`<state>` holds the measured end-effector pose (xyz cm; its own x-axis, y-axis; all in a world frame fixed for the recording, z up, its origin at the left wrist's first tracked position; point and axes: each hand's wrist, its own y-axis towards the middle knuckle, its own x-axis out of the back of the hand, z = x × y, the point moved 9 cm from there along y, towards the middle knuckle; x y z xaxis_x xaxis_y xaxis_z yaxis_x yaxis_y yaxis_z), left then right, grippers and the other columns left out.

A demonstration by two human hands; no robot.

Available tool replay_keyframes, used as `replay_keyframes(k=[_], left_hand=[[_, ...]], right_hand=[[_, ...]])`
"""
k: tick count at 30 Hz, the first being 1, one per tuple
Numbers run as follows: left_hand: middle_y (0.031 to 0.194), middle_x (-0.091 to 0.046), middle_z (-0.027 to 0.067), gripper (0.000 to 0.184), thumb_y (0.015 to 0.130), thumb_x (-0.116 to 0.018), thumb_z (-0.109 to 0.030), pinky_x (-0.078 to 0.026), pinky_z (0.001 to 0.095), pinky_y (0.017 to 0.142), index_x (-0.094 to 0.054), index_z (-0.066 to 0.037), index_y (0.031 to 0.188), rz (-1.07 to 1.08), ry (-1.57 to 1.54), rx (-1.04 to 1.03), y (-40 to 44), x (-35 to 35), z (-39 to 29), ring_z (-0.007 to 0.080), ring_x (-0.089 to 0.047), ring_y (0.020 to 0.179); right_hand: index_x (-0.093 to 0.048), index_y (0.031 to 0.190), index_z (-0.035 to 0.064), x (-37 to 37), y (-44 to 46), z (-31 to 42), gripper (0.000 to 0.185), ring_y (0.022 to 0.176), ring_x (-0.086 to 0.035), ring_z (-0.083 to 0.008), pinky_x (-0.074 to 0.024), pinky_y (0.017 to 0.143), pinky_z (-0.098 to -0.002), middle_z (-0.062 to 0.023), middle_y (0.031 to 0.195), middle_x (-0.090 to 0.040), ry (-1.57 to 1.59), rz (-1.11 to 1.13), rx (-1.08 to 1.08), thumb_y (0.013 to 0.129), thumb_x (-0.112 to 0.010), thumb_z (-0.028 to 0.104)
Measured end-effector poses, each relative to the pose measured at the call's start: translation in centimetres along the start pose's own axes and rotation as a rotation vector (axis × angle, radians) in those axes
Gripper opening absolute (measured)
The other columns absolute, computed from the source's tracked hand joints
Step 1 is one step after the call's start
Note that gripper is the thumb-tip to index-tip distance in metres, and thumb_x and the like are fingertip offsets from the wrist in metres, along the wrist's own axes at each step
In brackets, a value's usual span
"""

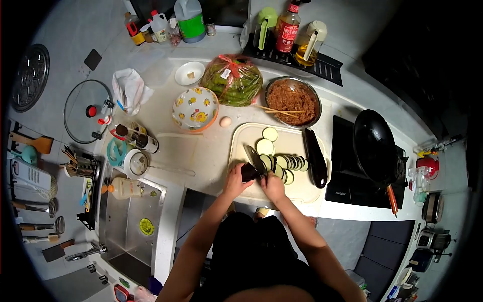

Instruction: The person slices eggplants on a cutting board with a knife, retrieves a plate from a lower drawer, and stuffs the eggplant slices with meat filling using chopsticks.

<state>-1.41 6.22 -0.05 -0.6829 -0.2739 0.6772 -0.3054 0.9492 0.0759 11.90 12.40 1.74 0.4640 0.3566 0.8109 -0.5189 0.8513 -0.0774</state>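
Note:
My left hand (236, 182) is closed on a piece of dark eggplant (248, 172) near the front left of the cream cutting board (240, 138). My right hand (272, 186) grips a knife (254, 158), whose blade stands beside the cut end of the piece. Several round eggplant slices (292, 161) lie in an overlapping row to the right of the blade, with a few more (270, 134) behind it. A whole eggplant (315, 158) rests along the board's right side. The knife's handle is mostly hidden by my fingers.
Behind the board are a steel bowl (316, 107) of minced meat with chopsticks, a bag of green vegetables (234, 83), an egg (225, 122) and a patterned bowl (216, 111). A black wok (372, 143) sits on the stove at right; a sink (126, 221) is at left.

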Motion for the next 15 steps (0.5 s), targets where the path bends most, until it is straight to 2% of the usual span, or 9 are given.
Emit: replay_keyframes(k=[1,4,7,8,9,11,12,15], left_hand=[[0.107,-0.050,0.0225,0.071,0.066,-0.074,-0.033,-0.039,0.0417,0.086,-0.037,0.001,0.117,-0.033,-0.023,0.020,0.0,0.2,0.2,0.0373,-0.049,0.098],[0.108,-0.050,0.0249,0.071,0.070,-0.071,-0.038,-0.040,0.0428,0.084,-0.036,0.002,0.117,-0.076,-0.181,0.143,0.1,-0.2,0.8,0.0389,-0.049,0.099],[0.114,-0.046,0.0235,0.066,0.070,-0.068,-0.034,-0.039,0.0440,0.086,-0.037,0.003,0.116,-0.096,-0.005,0.199,1.2,-0.1,0.4,0.0385,-0.045,0.104],[0.121,-0.041,0.0203,0.067,0.069,-0.066,-0.031,-0.036,0.0447,0.090,-0.037,-0.004,0.122,-0.175,0.108,0.087,1.6,0.9,-0.7,0.0370,-0.041,0.108],[0.124,-0.039,0.0186,0.066,0.069,-0.067,-0.030,-0.035,0.0446,0.091,-0.037,-0.009,0.124,-0.123,0.161,0.033,2.3,0.9,-1.7,0.0363,-0.040,0.110],[0.129,-0.035,0.0153,0.067,0.068,-0.067,-0.029,-0.033,0.0443,0.094,-0.039,-0.019,0.128,-0.019,0.266,-0.077,3.5,1.0,-3.7,0.0351,-0.037,0.113],[0.133,-0.032,0.0112,0.066,0.068,-0.068,-0.029,-0.031,0.0435,0.097,-0.040,-0.032,0.128,0.092,0.258,-0.114,4.2,0.4,-4.1,0.0337,-0.035,0.117],[0.133,-0.032,0.0083,0.066,0.066,-0.069,-0.031,-0.032,0.0398,0.096,-0.043,-0.030,0.126,0.284,0.442,-0.138,5.7,-1.1,-5.5,0.0315,-0.034,0.117]], right_hand=[[-0.053,0.081,-0.0045,1.2,-0.1,-0.1,0.021,0.058,-0.057,-0.0386,-0.0473,0.054,-0.0438,-0.0233,0.063,-0.057,0.116,-0.079,0.066,0.079,-0.053,0.017],[-0.053,0.084,-0.0055,4.2,-0.9,-1.6,0.021,0.058,-0.057,-0.0387,-0.0457,0.053,-0.0418,-0.0237,0.064,-0.057,0.316,-0.132,-0.063,0.081,-0.053,0.015],[-0.053,0.084,-0.0064,5.4,-1.4,-4.1,0.020,0.054,-0.058,-0.0337,-0.0451,0.050,-0.0378,-0.0210,0.060,-0.057,0.513,-0.245,-0.178,0.081,-0.053,0.013],[-0.053,0.083,-0.0057,4.9,-1.5,-5.5,0.019,0.051,-0.058,-0.0291,-0.0442,0.048,-0.0360,-0.0184,0.059,-0.057,0.551,-0.255,-0.225,0.082,-0.053,0.013],[-0.053,0.082,-0.0044,5.2,-1.8,-5.8,0.018,0.048,-0.056,-0.0251,-0.0432,0.047,-0.0347,-0.0157,0.057,-0.056,0.598,-0.240,-0.295,0.084,-0.052,0.014],[-0.052,0.080,-0.0041,5.3,-2.2,-6.9,0.019,0.045,-0.053,-0.0204,-0.0419,0.045,-0.0332,-0.0132,0.055,-0.055,0.688,-0.280,-0.296,0.085,-0.051,0.014],[-0.052,0.080,-0.0041,5.3,-2.5,-7.1,0.019,0.044,-0.052,-0.0197,-0.0415,0.044,-0.0328,-0.0126,0.054,-0.054,0.697,-0.282,-0.311,0.085,-0.051,0.014],[-0.051,0.079,-0.0041,5.5,-3.2,-7.6,0.019,0.042,-0.051,-0.0178,-0.0404,0.043,-0.0316,-0.0107,0.053,-0.053,0.731,-0.284,-0.347,0.085,-0.050,0.014]])
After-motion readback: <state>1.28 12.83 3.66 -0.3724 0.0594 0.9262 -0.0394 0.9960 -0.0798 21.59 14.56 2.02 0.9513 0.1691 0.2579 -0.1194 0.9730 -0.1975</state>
